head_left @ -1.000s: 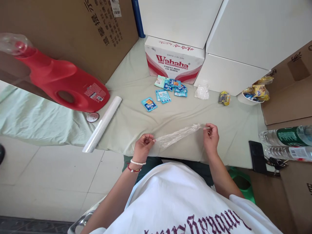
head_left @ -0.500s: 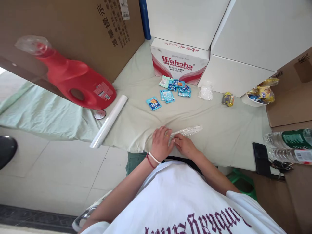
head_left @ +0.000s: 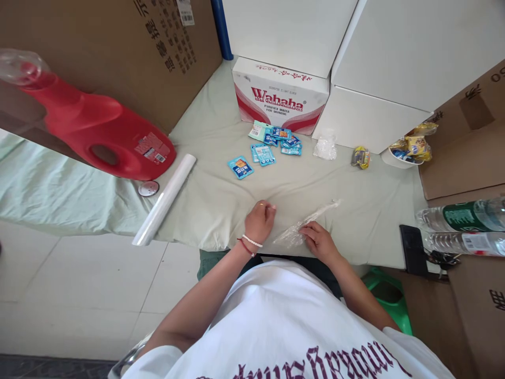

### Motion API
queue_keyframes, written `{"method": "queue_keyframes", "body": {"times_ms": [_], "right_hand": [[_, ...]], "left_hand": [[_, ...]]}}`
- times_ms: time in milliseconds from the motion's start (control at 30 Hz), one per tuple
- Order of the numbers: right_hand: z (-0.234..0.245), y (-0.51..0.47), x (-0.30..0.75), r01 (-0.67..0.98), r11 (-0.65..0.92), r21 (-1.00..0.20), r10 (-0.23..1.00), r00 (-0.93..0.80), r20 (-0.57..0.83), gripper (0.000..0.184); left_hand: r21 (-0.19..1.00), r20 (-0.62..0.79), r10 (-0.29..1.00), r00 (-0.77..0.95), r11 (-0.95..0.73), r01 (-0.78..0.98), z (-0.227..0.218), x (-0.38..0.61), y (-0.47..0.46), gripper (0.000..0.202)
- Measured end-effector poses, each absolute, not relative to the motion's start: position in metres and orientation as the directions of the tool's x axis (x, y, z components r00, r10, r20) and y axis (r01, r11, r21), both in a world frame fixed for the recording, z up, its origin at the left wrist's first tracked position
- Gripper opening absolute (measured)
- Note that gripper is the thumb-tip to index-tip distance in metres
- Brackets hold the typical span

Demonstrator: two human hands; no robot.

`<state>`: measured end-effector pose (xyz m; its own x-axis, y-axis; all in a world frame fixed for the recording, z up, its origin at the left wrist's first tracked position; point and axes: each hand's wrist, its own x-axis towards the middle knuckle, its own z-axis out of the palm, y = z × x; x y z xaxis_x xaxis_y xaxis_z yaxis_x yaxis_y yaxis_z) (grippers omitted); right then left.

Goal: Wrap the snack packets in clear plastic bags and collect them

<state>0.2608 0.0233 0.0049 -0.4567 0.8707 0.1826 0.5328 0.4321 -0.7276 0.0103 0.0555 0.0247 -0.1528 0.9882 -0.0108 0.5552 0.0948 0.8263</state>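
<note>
My right hand point(head_left: 320, 242) pinches a strip of thin clear plastic film point(head_left: 292, 235), which lies crumpled and twisted on the cloth-covered table near its front edge. One end of the film points toward the back right. To the left of it, and apart from it, my left hand point(head_left: 260, 221) rests on the cloth with its fingers curled in. Whatever those fingers may hold is hidden. Farther back lie several small blue snack packets point(head_left: 263, 155), one of them point(head_left: 240, 167) a little apart from the rest.
A white film roll point(head_left: 165, 199) lies at the left, beside a round lid point(head_left: 149, 188) and a large red jug point(head_left: 110, 134). Behind the packets stands a Wahaba-style printed carton point(head_left: 280, 97). Rightward are crumpled plastic point(head_left: 325, 148), a yellow packet point(head_left: 360, 157), a snack bowl point(head_left: 400, 159), bottles point(head_left: 465, 217) and a black phone point(head_left: 413, 250).
My hands have drawn apart. The right hand has moved right with the plastic film, and the left hand has let the film go and curled its fingers. The view has shifted slightly.
</note>
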Motion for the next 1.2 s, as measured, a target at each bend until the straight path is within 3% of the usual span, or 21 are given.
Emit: {"method": "queue_keyframes", "body": {"times_ms": [100, 167, 267, 333, 433, 600, 733, 800, 867, 933, 1200], "right_hand": [[0.009, 0.03, 0.247, 0.552, 0.451, -0.701, 0.842, -0.523, 0.129, 0.029], [0.01, 0.036, 0.236, 0.557, 0.475, -0.682, 0.819, -0.564, 0.11, 0.03], [0.009, 0.042, 0.226, 0.547, 0.543, -0.637, 0.78, -0.609, 0.142, 0.034], [0.007, 0.042, 0.227, 0.541, 0.579, -0.61, 0.766, -0.617, 0.18, 0.035], [0.003, 0.039, 0.237, 0.547, 0.582, -0.602, 0.779, -0.588, 0.22, 0.036], [-0.001, 0.036, 0.247, 0.558, 0.561, -0.611, 0.804, -0.544, 0.241, 0.037], [0.0, 0.037, 0.237, 0.577, 0.555, -0.599, 0.797, -0.575, 0.185, 0.034], [0.002, 0.039, 0.23, 0.588, 0.557, -0.587, 0.79, -0.593, 0.156, 0.031], [0.003, 0.04, 0.225, 0.589, 0.568, -0.575, 0.778, -0.612, 0.142, 0.03], [0.004, 0.04, 0.224, 0.581, 0.567, -0.584, 0.774, -0.618, 0.138, 0.032], [0.004, 0.038, 0.235, 0.51, 0.537, -0.672, 0.806, -0.546, 0.229, 0.043]], "left_hand": [[0.88, 0.056, 0.997, -0.047, -0.027, 0.474, 0.036, 0.044, 0.046, 0.026], [0.865, 0.027, 1.0, 0.014, -0.03, 0.501, 0.04, 0.062, 0.043, 0.036], [0.696, -0.146, 0.989, 0.039, 0.075, 0.714, 0.04, 0.069, 0.05, 0.02], [0.557, -0.23, 0.973, -0.024, 0.152, 0.817, 0.038, 0.059, 0.06, 0.023], [0.475, -0.247, 0.961, -0.124, 0.232, 0.849, 0.034, 0.035, 0.074, 0.031], [0.487, -0.217, 0.951, -0.22, 0.3, 0.82, 0.038, 0.016, 0.079, 0.032], [0.607, -0.125, 0.989, -0.081, 0.141, 0.782, 0.046, 0.043, 0.066, 0.035], [0.602, -0.087, 0.996, 0.011, 0.044, 0.798, 0.048, 0.059, 0.06, 0.043], [0.56, -0.106, 0.993, 0.053, 0.016, 0.829, 0.046, 0.068, 0.059, 0.035], [0.507, -0.16, 0.987, 0.03, 0.057, 0.86, 0.041, 0.068, 0.061, 0.023], [0.418, -0.22, 0.959, -0.178, 0.258, 0.871, 0.028, 0.023, 0.081, 0.039]]}}
